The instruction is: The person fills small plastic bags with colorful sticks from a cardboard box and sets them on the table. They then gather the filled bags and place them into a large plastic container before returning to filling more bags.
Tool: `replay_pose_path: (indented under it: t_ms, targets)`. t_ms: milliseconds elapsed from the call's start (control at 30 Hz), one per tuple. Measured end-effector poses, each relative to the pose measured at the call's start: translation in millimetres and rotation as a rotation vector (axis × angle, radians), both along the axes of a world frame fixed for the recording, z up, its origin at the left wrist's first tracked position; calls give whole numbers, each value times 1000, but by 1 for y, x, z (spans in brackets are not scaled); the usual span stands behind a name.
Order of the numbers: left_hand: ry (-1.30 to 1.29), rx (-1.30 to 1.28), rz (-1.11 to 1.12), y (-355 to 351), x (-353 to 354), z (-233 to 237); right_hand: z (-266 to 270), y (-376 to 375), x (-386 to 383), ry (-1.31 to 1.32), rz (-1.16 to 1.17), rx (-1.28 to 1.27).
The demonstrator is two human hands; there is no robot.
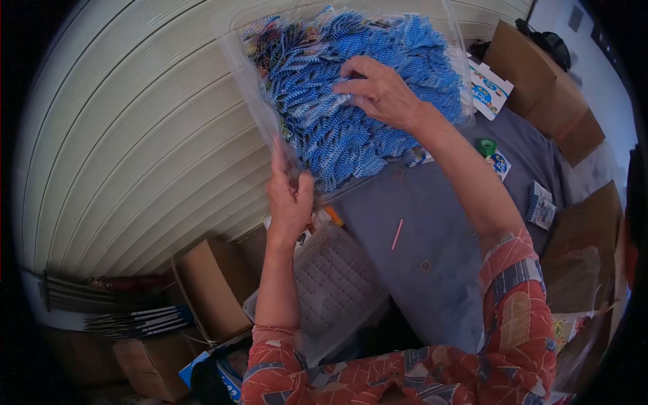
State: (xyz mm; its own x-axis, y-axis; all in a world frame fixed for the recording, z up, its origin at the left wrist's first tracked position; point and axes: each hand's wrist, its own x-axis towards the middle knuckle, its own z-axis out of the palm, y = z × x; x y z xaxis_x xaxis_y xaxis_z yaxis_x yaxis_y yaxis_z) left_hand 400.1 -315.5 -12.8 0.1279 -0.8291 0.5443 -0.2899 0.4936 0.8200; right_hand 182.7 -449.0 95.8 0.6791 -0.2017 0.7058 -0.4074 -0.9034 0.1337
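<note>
A large clear plastic bin (250, 94) is full of blue-and-white patterned strips (331, 145), with darker multicoloured ones at its upper left corner. My left hand (289, 199) grips the bin's lower left edge, thumb on one side and fingers on the other. Over the middle of the strips is my right hand (379, 93), its thumb and fingers curved apart at the pile. Its fingertips touch the strips, and whether they pinch any of them I cannot tell.
On the grey cloth (445, 209) lie a pink stick (397, 234), rubber bands, green tape (485, 147) and a small pack (541, 205). A divided clear tray (331, 283) sits below the bin. Cardboard boxes (216, 287) stand at both sides.
</note>
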Motion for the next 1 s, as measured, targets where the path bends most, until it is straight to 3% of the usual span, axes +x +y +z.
replay_pose_path:
  t_ms: [100,200,300,400,467,633,700,733,800,900,933,967,1000]
  targets:
    - [-45,-41,38,0,-1,0,-9,-1,10,-55,60,37]
    - [-55,-9,21,2,-2,6,-12,4,23,-82,111,-81]
    - [-17,4,11,3,-4,5,-8,20,39,50,85,-170]
    - [-32,5,27,1,-3,5,-8,32,57,135,-151,-142]
    - [108,42,-47,0,-4,4,-5,34,59,120,-181,-144]
    - [36,-7,-2,2,-1,1,8,43,36,133,-179,-10]
    - [56,27,-6,5,-3,3,13,66,21,-194,-55,37]
    - [103,80,-11,7,-5,6,16,78,12,-193,-65,36]
    - [147,135,-36,6,-5,5,23,104,-7,-538,-127,228]
    - [78,26,9,3,-5,3,9,132,-32,-702,-174,497]
    - [-213,-137,247,9,-8,21,4,140,-37,-797,-161,646]
    - [-504,-305,486,15,-11,38,1,151,-42,-805,-176,641]
    - [-504,-308,473,17,-14,54,-1,165,-44,-596,-217,559]
